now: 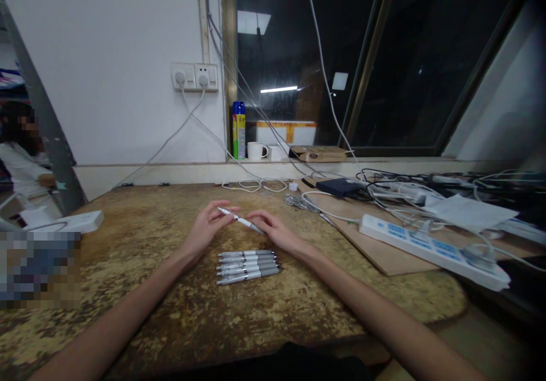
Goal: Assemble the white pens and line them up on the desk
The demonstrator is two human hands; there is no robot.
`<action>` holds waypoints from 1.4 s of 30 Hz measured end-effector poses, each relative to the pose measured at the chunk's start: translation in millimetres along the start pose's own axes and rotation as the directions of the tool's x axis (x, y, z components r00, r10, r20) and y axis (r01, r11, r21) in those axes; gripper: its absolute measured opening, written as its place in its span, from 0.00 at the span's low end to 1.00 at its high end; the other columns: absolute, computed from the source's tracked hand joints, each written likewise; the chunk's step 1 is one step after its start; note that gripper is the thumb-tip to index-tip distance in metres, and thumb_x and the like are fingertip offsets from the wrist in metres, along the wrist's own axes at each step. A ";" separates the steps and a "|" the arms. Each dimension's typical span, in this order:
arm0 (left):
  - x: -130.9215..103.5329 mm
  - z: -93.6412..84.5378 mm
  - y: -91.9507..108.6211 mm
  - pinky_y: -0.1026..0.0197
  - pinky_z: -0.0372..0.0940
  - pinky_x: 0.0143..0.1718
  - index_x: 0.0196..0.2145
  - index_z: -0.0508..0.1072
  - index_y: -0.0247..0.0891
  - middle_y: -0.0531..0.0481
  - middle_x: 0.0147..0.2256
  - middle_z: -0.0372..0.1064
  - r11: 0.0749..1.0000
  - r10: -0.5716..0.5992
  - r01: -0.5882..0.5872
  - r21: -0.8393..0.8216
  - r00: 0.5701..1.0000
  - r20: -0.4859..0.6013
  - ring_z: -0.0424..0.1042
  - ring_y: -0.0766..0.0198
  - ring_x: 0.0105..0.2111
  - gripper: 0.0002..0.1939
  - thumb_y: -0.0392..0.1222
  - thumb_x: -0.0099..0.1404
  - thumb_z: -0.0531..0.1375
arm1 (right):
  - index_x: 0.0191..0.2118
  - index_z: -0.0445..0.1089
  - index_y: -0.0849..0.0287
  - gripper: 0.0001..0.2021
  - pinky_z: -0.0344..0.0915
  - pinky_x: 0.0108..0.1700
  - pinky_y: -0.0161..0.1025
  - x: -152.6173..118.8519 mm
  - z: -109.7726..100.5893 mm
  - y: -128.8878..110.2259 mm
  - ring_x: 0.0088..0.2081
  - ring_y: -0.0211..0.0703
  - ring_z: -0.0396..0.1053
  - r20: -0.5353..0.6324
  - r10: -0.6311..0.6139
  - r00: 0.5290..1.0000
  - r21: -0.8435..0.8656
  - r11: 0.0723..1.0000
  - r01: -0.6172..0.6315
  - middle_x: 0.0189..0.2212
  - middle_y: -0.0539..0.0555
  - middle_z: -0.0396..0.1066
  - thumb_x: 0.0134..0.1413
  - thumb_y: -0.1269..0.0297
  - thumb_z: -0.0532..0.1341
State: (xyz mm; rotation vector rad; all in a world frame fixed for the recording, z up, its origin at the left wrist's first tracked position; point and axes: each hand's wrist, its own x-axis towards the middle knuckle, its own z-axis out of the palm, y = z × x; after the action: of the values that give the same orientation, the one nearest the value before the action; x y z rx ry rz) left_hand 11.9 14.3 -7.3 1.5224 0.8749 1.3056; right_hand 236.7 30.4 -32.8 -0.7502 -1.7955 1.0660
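Under the fingers: worn table [191,324], patchy yellow-brown. Just bodyward of the fingers: row of pens [247,268], side by side, white with grey right ends. Between both hands' fingers: single pen [243,221], same look, slanted. Arms reach forward, converging; left hand [207,224] pinches one end, right hand [277,232] the grey end.

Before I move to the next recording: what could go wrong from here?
The pen, held up between the left hand and the right hand, might slip and drop onto the worn tabletop. The row of pens lies close together on the person's side of the hands, so a falling pen, or a brush from the nearby right forearm, could knock it askew.
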 end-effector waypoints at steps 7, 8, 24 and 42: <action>-0.5 1.8 2.4 0.63 0.68 0.43 0.47 0.72 0.38 0.43 0.47 0.79 0.973 -0.076 0.070 -0.220 0.997 -0.021 0.76 0.66 0.36 0.22 0.51 0.61 0.71 | 0.49 0.74 0.53 0.14 0.62 0.57 0.46 20.9 22.3 -19.5 0.53 0.48 0.70 -0.173 -0.173 0.970 -0.069 0.984 0.164 0.51 0.55 0.75 0.67 0.53 0.58; -0.3 1.3 2.5 0.64 0.68 0.40 0.48 0.73 0.38 0.44 0.47 0.79 0.974 -0.081 0.076 -0.214 0.997 -0.015 0.74 0.68 0.33 0.22 0.52 0.61 0.71 | 0.48 0.75 0.53 0.14 0.61 0.58 0.46 25.9 25.7 -23.0 0.53 0.48 0.70 -0.176 -0.186 0.967 -0.047 0.982 0.180 0.50 0.54 0.75 0.66 0.52 0.58; 9.9 -19.5 -19.9 0.62 0.67 0.35 0.40 0.74 0.36 0.43 0.40 0.79 0.994 -0.086 0.075 -0.080 0.985 -0.150 0.76 0.62 0.32 0.27 0.63 0.57 0.69 | 0.39 0.68 0.56 0.04 0.68 0.38 0.35 45.2 24.2 -30.4 0.28 0.36 0.67 -0.194 0.155 0.969 0.819 0.569 0.073 0.28 0.48 0.69 0.66 0.65 0.58; 11.8 -29.3 -22.3 0.63 0.66 0.28 0.39 0.75 0.35 0.45 0.38 0.77 0.997 -0.046 0.053 0.055 0.991 -0.129 0.72 0.63 0.29 0.28 0.64 0.56 0.66 | 0.32 0.63 0.57 0.08 0.53 0.23 0.31 37.3 -9.3 -38.4 0.20 0.37 0.46 -0.249 0.208 0.946 0.902 0.405 0.149 0.19 0.43 0.43 0.62 0.66 0.50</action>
State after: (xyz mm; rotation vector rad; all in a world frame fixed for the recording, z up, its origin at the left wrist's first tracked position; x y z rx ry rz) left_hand -13.6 38.1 -23.9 1.4651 1.0338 1.3631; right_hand 227.3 47.2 18.0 -0.2045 -0.6452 1.6115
